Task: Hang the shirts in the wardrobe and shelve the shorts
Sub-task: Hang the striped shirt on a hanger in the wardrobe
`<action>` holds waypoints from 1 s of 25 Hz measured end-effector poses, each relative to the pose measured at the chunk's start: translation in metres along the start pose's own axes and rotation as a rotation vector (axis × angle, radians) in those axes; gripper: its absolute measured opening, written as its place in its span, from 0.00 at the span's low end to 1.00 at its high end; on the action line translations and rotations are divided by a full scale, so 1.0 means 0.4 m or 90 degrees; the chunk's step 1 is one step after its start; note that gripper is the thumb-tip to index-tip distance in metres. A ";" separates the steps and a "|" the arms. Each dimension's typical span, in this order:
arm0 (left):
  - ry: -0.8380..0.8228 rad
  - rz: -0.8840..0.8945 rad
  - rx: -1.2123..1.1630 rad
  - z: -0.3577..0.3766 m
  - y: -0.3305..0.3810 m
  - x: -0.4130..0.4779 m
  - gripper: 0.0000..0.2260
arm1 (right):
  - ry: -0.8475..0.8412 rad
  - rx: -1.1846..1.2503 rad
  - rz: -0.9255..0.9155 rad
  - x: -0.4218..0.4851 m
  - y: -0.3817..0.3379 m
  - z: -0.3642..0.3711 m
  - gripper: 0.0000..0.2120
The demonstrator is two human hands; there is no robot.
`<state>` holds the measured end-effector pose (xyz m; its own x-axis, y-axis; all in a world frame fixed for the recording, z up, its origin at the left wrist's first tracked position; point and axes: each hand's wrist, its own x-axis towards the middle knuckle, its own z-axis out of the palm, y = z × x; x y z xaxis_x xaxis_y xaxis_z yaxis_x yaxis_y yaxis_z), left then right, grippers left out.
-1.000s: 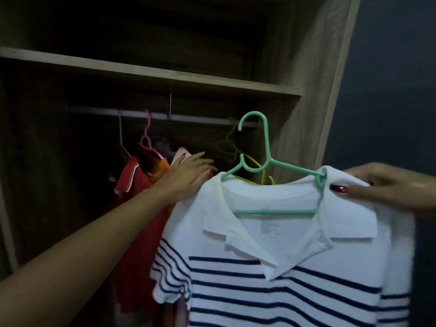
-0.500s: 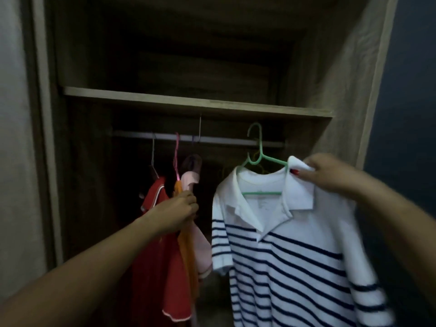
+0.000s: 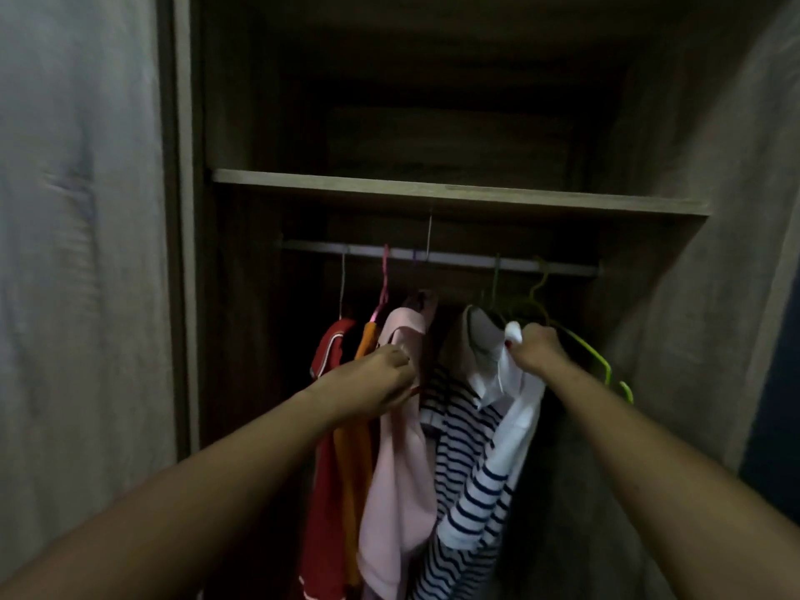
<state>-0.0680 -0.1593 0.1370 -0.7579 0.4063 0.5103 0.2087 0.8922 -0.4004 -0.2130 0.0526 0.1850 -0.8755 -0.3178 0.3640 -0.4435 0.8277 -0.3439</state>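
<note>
Striped polo shirt hangs lengthwise down from the rail, edge-on; right hand clenches its collar, left hand grips the neighbouring pink shirt, empty yellow-green hangers beside

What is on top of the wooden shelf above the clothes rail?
Nothing shows on the wooden shelf: only its front edge and the dark compartment above it are visible. Its surface lies above eye level and in shadow, so anything lying flat or far back would be hidden.

White navy-striped shirt hangs between both hands, collar gripped by the right. Pink shirt hangs at the left hand; orange shirt and red shirt hang beyond.
</note>
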 end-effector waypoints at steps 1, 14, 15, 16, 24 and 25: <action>-0.032 -0.028 -0.004 0.002 -0.003 -0.003 0.17 | -0.009 0.012 0.002 0.004 0.014 0.017 0.15; 0.056 -0.253 -0.213 -0.041 0.042 -0.169 0.12 | 0.249 0.213 -0.397 -0.084 -0.172 0.102 0.07; 0.068 -0.284 -0.204 -0.056 0.036 -0.218 0.11 | 0.221 0.272 -0.444 -0.114 -0.226 0.122 0.06; 0.075 -0.324 -0.194 -0.072 0.029 -0.275 0.11 | 0.188 0.321 -0.487 -0.153 -0.282 0.146 0.05; 0.098 -0.812 -0.143 -0.340 -0.004 -0.961 0.19 | -0.127 0.456 -0.695 -0.516 -0.793 0.387 0.03; 0.104 -0.855 -0.135 -0.373 0.000 -1.047 0.18 | -0.168 0.470 -0.707 -0.561 -0.846 0.413 0.03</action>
<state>0.3418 -0.3001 0.0369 -0.3725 -0.7825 0.4989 -0.5217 0.6212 0.5848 0.1017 -0.2326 0.0765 0.0338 -0.7965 0.6037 -0.8590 -0.3319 -0.3898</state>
